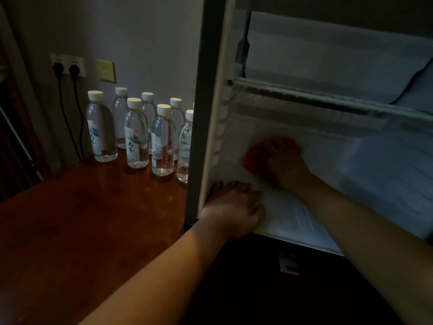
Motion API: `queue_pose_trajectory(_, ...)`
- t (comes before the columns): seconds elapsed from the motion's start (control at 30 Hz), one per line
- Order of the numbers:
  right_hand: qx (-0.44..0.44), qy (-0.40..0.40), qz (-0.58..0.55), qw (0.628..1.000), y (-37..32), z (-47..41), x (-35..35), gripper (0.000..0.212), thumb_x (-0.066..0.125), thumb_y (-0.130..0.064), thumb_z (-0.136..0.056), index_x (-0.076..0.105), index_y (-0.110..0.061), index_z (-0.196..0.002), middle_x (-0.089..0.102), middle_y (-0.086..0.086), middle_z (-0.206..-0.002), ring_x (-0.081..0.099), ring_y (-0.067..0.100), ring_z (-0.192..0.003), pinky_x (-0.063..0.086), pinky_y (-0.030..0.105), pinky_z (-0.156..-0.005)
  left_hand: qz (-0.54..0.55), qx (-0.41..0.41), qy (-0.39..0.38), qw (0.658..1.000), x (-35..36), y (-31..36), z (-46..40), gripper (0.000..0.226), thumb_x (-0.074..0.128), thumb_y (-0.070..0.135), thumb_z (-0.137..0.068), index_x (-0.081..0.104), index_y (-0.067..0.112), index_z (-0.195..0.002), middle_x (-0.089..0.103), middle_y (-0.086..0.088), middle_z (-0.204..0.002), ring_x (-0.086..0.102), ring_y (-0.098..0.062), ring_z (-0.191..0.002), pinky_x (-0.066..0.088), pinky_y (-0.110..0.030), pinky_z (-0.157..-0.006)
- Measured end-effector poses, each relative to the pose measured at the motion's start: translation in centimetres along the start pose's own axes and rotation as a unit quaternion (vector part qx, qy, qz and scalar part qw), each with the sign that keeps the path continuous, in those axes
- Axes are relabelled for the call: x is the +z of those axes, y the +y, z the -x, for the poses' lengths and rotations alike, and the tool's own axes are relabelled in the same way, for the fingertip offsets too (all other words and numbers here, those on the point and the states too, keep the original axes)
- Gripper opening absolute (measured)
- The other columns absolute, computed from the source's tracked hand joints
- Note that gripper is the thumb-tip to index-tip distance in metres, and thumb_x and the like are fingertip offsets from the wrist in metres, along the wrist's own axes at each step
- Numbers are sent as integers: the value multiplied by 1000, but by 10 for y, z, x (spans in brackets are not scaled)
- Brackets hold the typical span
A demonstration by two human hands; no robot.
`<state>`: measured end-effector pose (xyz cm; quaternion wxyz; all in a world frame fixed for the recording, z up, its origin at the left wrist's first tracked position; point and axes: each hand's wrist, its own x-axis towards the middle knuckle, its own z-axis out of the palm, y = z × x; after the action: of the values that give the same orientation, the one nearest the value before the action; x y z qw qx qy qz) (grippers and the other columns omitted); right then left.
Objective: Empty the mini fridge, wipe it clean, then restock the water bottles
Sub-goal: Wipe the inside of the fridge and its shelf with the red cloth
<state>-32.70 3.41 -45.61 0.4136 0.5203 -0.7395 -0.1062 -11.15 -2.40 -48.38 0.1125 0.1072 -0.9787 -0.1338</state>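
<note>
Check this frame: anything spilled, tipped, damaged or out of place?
Nothing stands out. The water bottles stand upright on the wooden tabletop, the right hand presses a red cloth inside the mini fridge, and the left hand rests at its lower edge.

Dim room: a plain pale wall [150, 38] carries a double socket [67, 64] with two black plugs and a yellowish switch plate [106, 70], above a glossy reddish-brown wooden table [77, 214].

Water bottles [137, 134] stand clustered on the brown wooden table [70, 219] beside the fridge [199, 113].
</note>
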Motion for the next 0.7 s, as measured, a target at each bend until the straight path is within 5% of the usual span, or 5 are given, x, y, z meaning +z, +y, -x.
queue_pose_trajectory(0.2, -9, 4, 6, 1000, -8, -8, 0, 32, 85, -42, -69, 79, -20, -91, 69, 11, -104, 65, 38, -97, 54, 48, -79, 7, 7, -4, 1000, 0, -1, -1, 51, 36, 54, -99, 39, 36, -147, 33, 4, -156, 24, -19, -144, 10, -45, -117)
queue_pose_trajectory(0.3, -62, 87, -11, 994, -23, -25, -1, 18, 82, -32, -71, 77, -15, -76, 70, 12, -92, 67, 37, -83, 55, 42, -66, 6, 11, 5, 1000, -1, 0, -2, 50, 37, 51, -99, 42, 33, -146, 37, 2, -153, 28, -21, -142, 12, -46, -116)
queue_pose_trajectory(0.37, -79, 124, -34, 989, -38, -38, -2, 20, 67, -34, -82, 74, -15, -81, 67, 9, -92, 64, 35, -83, 51, 39, -65, 8, 10, 8, 1000, 0, 0, -2, 51, 38, 51, -99, 42, 31, -146, 39, 2, -152, 30, -22, -140, 13, -47, -115)
queue_pose_trajectory(0.5, -77, 166, -67, 981, -46, -46, 1, 21, 68, -32, -84, 70, -13, -89, 65, 10, -97, 59, 36, -83, 48, 42, -66, -1, 10, -1, 1000, 0, -2, -5, 53, 37, 53, -99, 40, 31, -147, 38, 1, -152, 30, -23, -140, 14, -49, -115)
queue_pose_trajectory(0.7, -50, 117, -45, 991, -35, -36, 5, 22, 67, -41, -84, 74, -21, -86, 66, 7, -93, 61, 33, -85, 47, 37, -69, 4, 7, 4, 1000, 0, -1, -2, 54, 38, 52, -99, 38, 32, -149, 37, 3, -153, 28, -21, -141, 13, -46, -116)
